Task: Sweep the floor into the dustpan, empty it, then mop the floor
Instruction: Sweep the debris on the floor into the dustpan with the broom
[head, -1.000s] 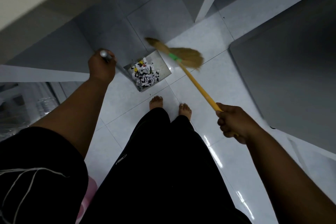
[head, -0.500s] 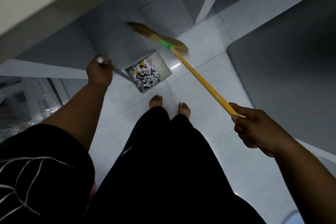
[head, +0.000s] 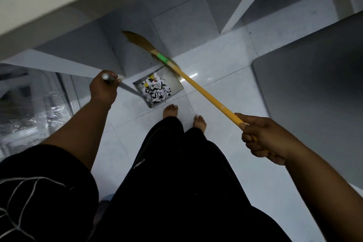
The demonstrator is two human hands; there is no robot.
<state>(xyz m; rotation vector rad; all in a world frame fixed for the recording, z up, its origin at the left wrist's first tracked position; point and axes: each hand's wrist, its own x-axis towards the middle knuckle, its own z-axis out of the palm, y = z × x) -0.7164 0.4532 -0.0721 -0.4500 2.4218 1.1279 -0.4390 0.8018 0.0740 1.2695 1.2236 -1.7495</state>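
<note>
Your broom (head: 206, 94) ends in blurred bristles beyond the dustpan (head: 177, 84); whether the dustpan touches the floor (head: 235, 88) is unclear. Your right grip (head: 263, 137) wraps the broom's stick, your left grip (head: 103, 89) the dustpan's grey handle. Paper scraps (head: 156, 92) fill it, near your bare feet (head: 170, 111).

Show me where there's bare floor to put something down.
Bare tile: between the broom handle and the grey panel, and between the left forearm and trousers. Crowded: around the dustpan, paper scraps and feet.
</note>
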